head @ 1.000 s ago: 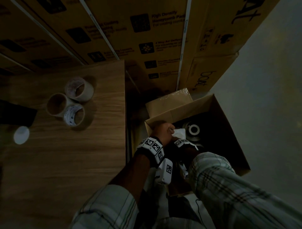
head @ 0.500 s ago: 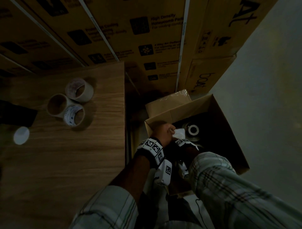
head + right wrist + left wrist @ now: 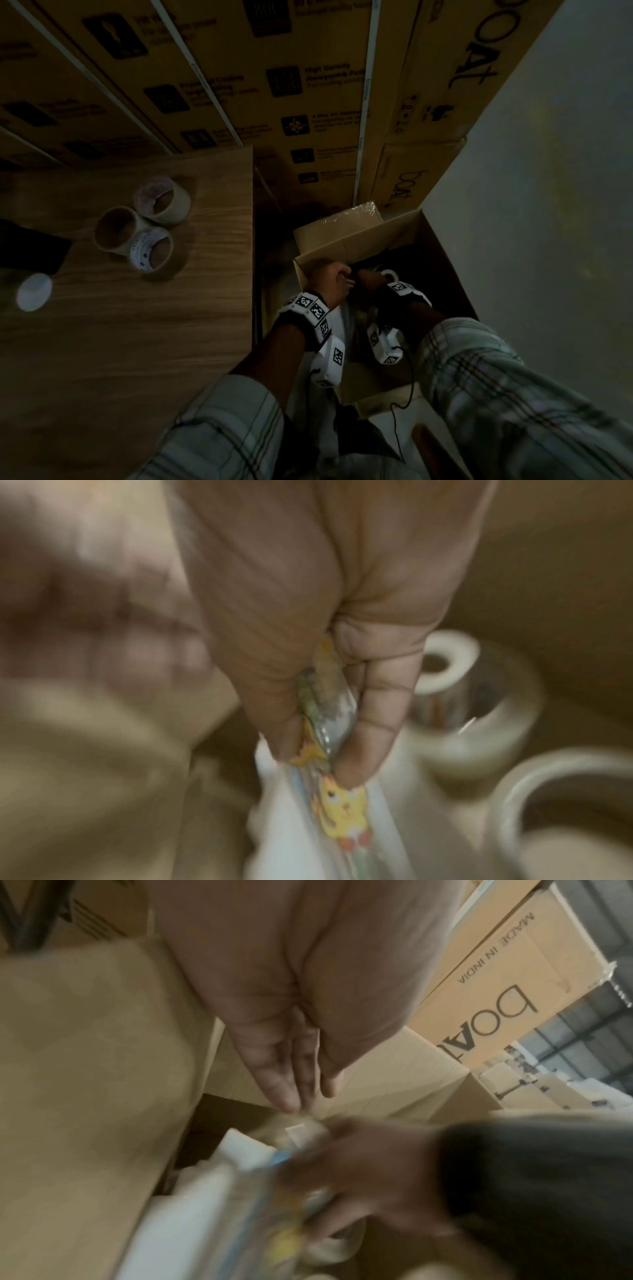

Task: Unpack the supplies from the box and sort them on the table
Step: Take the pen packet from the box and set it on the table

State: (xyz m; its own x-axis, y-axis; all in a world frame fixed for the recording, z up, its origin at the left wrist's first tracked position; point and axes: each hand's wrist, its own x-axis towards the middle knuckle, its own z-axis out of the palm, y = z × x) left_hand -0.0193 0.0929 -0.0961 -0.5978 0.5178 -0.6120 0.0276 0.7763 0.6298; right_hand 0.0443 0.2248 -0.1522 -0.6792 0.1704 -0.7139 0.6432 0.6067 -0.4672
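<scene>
The open cardboard box stands on the floor, right of the wooden table. Both hands are inside it. My right hand pinches the top of a clear plastic packet printed with a yellow cartoon chick, white contents below. My left hand hovers just above that packet with straight fingers held together, by the box's left wall. From the head view the left hand and right hand sit side by side. Tape rolls lie deeper in the box.
Three tape rolls stand grouped on the table's far left part, with a white round lid and a black flat object nearer the left edge. Large printed cartons wall off the back. Grey floor lies right of the box.
My right hand has come up from deep in the box to beside the left hand and now pinches the packet. The white piece seen earlier between the hands is mostly covered.
</scene>
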